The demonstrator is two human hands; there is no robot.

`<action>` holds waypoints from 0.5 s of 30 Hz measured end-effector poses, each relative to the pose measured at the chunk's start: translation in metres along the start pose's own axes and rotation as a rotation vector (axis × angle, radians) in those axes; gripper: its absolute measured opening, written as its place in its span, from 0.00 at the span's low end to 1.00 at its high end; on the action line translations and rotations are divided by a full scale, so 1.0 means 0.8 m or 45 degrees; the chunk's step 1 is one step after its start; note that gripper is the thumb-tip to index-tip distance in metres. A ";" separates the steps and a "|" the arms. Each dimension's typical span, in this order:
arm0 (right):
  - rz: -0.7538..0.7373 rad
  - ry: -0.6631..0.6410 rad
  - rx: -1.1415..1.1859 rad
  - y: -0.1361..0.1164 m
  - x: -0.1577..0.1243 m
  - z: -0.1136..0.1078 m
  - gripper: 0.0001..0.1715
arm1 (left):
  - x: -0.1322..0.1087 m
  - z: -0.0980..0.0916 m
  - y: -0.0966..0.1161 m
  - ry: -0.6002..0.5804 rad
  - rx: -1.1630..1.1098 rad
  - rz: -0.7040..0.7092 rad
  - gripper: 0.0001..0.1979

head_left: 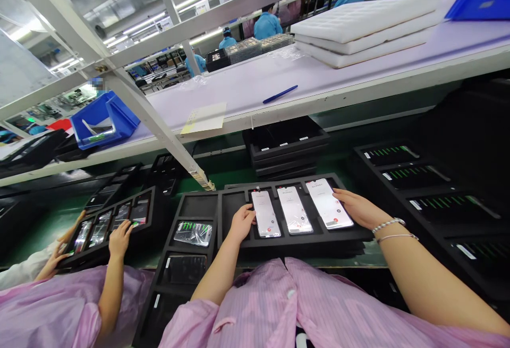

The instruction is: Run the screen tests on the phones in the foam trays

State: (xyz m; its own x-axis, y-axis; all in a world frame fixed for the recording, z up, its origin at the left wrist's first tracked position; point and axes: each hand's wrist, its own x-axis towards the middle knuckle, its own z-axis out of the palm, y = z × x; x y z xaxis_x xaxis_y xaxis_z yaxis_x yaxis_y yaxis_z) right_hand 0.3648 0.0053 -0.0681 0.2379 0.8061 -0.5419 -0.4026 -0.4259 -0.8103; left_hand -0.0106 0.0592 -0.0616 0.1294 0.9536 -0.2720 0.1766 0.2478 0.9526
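Note:
Three smartphones with lit white screens lie side by side in a black foam tray (235, 199): the left phone (265, 213), the middle phone (295, 210) and the right phone (329, 203). My left hand (242, 222) touches the left edge of the left phone. My right hand (358, 209), with thin bracelets at the wrist, lies against the right phone's upper right side. A plastic-wrapped phone (193, 234) and a dark phone (185, 268) sit in compartments of a second tray nearer me. I cannot tell whether either hand grips its phone.
To the left, a co-worker's hand (120, 239) touches a tray of phones (107, 226). Black trays (418, 194) stand right on the green conveyor (35, 236). Above runs a white shelf (319, 93) bearing a blue pen (280, 94), white foam slabs (358, 32) and a blue bin (104, 120).

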 end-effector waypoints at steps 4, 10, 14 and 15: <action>0.014 -0.003 0.024 -0.001 -0.001 0.001 0.24 | 0.001 0.000 0.002 0.013 0.001 -0.017 0.17; -0.001 0.005 -0.015 -0.005 -0.005 0.006 0.21 | -0.001 0.001 0.004 0.016 -0.016 -0.038 0.16; -0.023 0.007 -0.132 -0.009 -0.007 0.009 0.20 | 0.000 0.000 0.005 0.012 -0.029 -0.049 0.16; -0.030 0.003 -0.180 -0.010 -0.006 0.009 0.20 | 0.001 0.000 0.006 0.013 -0.031 -0.052 0.17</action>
State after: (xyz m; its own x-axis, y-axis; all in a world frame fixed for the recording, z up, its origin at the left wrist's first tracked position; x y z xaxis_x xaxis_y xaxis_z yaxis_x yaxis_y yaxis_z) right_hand 0.3603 0.0077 -0.0571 0.2478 0.8156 -0.5228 -0.2685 -0.4607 -0.8460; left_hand -0.0094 0.0609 -0.0574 0.1125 0.9442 -0.3095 0.1577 0.2906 0.9438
